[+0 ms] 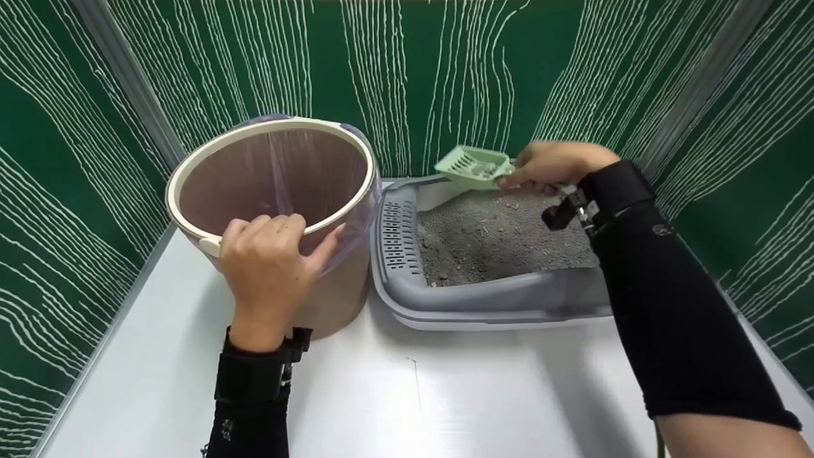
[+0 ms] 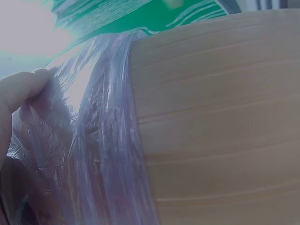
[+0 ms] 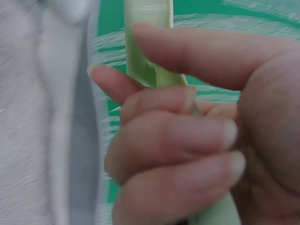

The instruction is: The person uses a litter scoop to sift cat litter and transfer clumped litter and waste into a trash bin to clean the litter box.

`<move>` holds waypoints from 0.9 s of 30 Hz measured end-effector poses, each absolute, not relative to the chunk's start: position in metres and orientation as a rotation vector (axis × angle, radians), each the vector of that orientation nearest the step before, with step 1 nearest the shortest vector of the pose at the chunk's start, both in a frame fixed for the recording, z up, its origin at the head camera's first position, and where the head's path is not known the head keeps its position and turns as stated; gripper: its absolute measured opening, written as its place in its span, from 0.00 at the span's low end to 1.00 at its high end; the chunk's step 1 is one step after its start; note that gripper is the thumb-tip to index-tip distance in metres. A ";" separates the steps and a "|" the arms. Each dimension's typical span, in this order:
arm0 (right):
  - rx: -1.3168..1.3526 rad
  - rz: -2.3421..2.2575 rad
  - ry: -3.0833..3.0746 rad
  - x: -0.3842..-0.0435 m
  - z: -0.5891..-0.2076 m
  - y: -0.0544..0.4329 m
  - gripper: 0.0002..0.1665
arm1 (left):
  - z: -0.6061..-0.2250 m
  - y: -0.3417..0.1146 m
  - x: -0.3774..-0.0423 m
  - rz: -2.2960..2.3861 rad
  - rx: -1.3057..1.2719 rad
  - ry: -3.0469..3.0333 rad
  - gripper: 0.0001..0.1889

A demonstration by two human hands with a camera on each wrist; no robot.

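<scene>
My right hand [image 1: 559, 166] grips the handle of a light green slotted litter scoop [image 1: 474, 166], with pale clumps lying in its bowl. The scoop is held over the back of a grey litter box [image 1: 470, 302] filled with grey litter [image 1: 502, 235]. In the right wrist view several fingers curl round the scoop's handle [image 3: 218, 213]. My left hand [image 1: 267, 261] holds the near rim of a beige trash bin [image 1: 337, 292], fingers hooked over the edge and thumb outside. A thin purplish plastic liner [image 2: 108, 117] is folded down over the bin's outside, under that thumb.
Bin and litter box stand side by side on a white table [image 1: 407, 394]. Green walls [image 1: 445, 76] with white wavy lines rise behind and at both sides, joined by grey corner posts [image 1: 130, 76]. A slotted grey panel [image 1: 400, 235] forms the litter box's left edge.
</scene>
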State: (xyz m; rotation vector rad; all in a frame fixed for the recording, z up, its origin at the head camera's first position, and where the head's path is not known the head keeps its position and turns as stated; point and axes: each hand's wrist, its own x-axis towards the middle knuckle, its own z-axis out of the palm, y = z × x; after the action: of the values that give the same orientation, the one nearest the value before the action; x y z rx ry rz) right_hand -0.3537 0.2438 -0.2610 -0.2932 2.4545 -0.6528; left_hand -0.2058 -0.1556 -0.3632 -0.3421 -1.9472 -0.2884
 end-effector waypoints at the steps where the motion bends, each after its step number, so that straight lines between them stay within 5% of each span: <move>1: -0.310 -0.650 2.480 -0.350 -0.252 0.238 0.26 | -0.363 -0.155 -0.206 -0.287 -0.342 -1.947 0.33; 9: -0.573 -0.610 2.587 -0.323 -0.197 0.160 0.17 | -0.362 -0.158 -0.208 -0.278 -0.332 -1.940 0.33; 16: -0.918 -0.540 2.874 -0.293 -0.210 0.078 0.15 | -0.363 -0.157 -0.209 -0.280 -0.333 -1.936 0.32; 21: -1.338 0.220 3.186 -0.276 -0.240 0.038 0.19 | -0.364 -0.157 -0.208 -0.279 -0.329 -1.935 0.31; 27: -1.503 0.960 3.270 -0.272 -0.264 0.026 0.21 | -0.363 -0.155 -0.208 -0.282 -0.336 -1.944 0.31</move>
State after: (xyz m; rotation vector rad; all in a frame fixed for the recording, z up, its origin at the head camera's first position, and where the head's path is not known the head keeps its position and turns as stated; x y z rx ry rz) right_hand -0.2720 0.0258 -0.2635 -1.5031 3.2695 0.9596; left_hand -0.2078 -0.1552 -0.3633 -0.3361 -1.9439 -0.2823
